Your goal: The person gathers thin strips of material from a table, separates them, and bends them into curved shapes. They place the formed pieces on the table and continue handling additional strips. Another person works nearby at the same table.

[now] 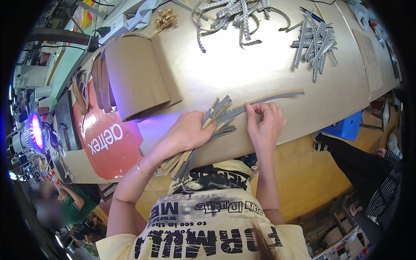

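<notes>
My left hand (190, 133) is closed around a bundle of narrow grey-and-tan flat strips (224, 118), held near the front edge of the table. The strips fan out above the fingers, and their other ends hang below the hand toward my shirt. To the right, my right hand (265, 122) pinches one longer strip (289, 93) between thumb and fingers. That strip runs from the bundle past my fingertips and lies out to the right over the tabletop, grey with a tan edge.
A large brown cardboard roll (138, 78) and a red printed board (106, 143) occupy the table's left. Silver-grey braided straps (236, 16) lie at the back, with cut braided pieces (315, 45) at back right. A lit lamp (35, 132) stands left. Other people are at both sides.
</notes>
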A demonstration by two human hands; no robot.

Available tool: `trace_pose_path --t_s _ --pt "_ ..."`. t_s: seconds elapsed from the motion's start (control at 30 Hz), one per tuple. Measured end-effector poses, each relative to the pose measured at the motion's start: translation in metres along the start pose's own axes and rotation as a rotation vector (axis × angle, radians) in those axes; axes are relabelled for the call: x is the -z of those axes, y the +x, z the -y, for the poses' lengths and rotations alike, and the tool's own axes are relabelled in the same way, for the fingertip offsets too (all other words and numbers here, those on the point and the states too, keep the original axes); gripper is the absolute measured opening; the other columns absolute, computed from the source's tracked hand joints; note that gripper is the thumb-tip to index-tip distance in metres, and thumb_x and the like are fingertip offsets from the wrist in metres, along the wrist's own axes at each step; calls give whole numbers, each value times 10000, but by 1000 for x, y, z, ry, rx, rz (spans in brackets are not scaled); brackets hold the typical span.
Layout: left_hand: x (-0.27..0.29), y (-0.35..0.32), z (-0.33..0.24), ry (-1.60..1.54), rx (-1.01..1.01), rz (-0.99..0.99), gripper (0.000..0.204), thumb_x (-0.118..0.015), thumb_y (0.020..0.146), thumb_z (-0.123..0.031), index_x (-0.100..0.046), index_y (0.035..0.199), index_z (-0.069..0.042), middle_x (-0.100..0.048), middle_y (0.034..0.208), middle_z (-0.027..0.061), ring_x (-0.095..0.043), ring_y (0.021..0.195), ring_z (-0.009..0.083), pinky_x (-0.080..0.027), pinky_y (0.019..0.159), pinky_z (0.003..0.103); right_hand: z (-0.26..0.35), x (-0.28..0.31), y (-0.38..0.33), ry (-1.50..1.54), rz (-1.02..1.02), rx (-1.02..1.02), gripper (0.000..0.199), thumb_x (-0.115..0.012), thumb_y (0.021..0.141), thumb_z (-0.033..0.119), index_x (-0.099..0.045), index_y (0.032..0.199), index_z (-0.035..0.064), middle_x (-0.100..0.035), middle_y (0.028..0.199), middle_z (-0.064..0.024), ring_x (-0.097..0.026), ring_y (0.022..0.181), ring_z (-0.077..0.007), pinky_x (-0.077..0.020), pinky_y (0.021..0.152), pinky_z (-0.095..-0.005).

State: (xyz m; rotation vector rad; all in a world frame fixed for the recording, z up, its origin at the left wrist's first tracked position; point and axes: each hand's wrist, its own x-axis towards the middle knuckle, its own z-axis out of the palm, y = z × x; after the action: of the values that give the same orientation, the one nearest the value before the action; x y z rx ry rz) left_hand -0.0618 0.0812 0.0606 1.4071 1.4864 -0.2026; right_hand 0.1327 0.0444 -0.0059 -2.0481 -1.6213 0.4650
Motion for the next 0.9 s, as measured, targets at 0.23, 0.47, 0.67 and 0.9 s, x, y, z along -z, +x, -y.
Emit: trace_pose_path --t_s 0.23,0.47,0.67,0.9 --pt "-5 -6 8 -36 -128 -55 324 -564 914 -272 -644 947 40 -624 645 198 -634 625 331 -482 656 425 -9 1 -4 41 1 83 158 -718 860 265 -683 830 114 -596 833 -3 -536 871 -204 -330 823 -387" --pt "-17 -19 22 -128 -177 -107 376 -623 912 -307 -624 1107 14 -640 807 227 -609 750 339 -478 728 408 -3 21 -9 585 90 59 126 -734 844 136 -687 941 71 -660 906 -55 -594 823 -191 -416 828 -340" --pt "-16 -35 24 -397 -281 -77 506 -625 943 -361 -590 1219 62 -689 988 231 -661 924 301 -494 860 390 33 37 0 767 115 356 163 -692 843 -50 -693 995 8 -687 899 -119 -668 773 -209 -530 688 -277" --pt "-5 -48 28 -694 -245 -131 492 -604 972 -341 -592 1215 87 -698 1008 212 -635 950 198 -483 893 349 68 49 22 731 199 476 139 -702 836 -36 -698 969 7 -679 855 -113 -662 741 -204 -517 653 -277"
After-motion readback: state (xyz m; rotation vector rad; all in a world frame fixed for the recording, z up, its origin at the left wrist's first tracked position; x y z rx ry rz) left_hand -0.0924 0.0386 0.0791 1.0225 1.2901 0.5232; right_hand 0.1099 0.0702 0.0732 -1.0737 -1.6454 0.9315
